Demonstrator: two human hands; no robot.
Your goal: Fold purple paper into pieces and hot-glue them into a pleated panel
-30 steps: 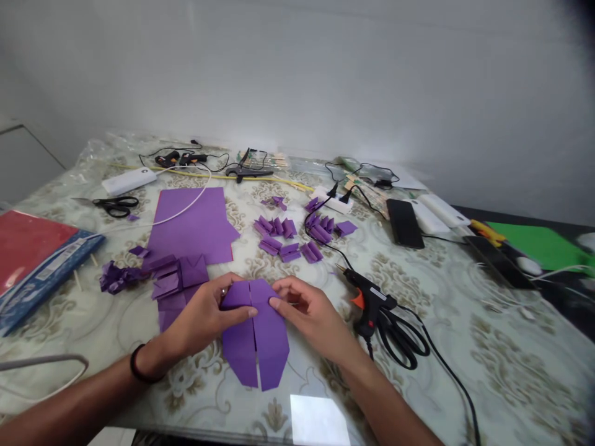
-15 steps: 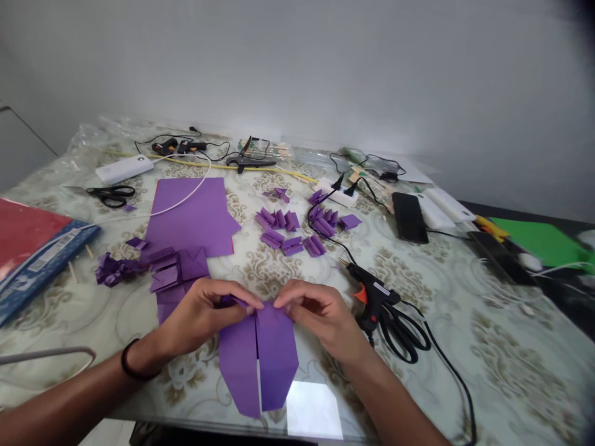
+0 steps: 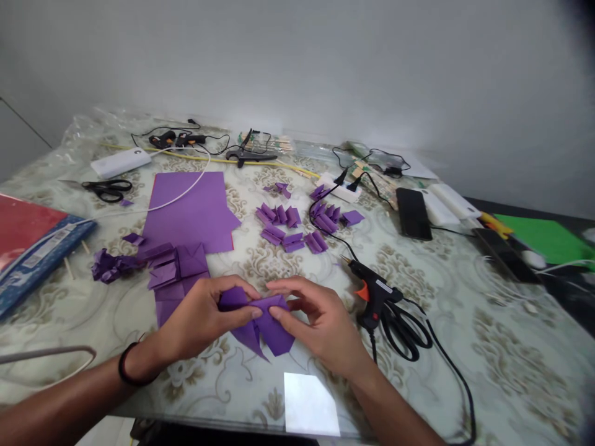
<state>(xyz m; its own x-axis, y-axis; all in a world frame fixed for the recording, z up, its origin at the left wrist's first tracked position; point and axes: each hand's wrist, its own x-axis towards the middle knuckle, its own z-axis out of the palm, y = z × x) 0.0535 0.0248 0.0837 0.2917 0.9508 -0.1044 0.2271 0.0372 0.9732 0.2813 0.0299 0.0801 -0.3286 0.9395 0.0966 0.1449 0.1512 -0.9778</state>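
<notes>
Both hands pinch a folded purple paper piece [image 3: 263, 325] just above the table's near edge. My left hand [image 3: 202, 319] grips its left half, thumb on top. My right hand [image 3: 316, 319] holds its right half with thumb and forefinger. The paper's pointed lower ends hang below my fingers. A black band is on my left wrist.
A black glue gun [image 3: 372, 296] and black scissors [image 3: 405, 331] lie right of my hands, cord trailing. Purple sheet [image 3: 190, 210], folded purple stacks [image 3: 174, 269] and small folded pieces [image 3: 288, 226] lie behind. Red paper pack [image 3: 28, 244] at left; phones [image 3: 413, 214] and a power strip [image 3: 341, 189] at back right.
The long flat purple piece has been lifted and folded up shorter between my fingers. Both hands stayed close together near the table edge.
</notes>
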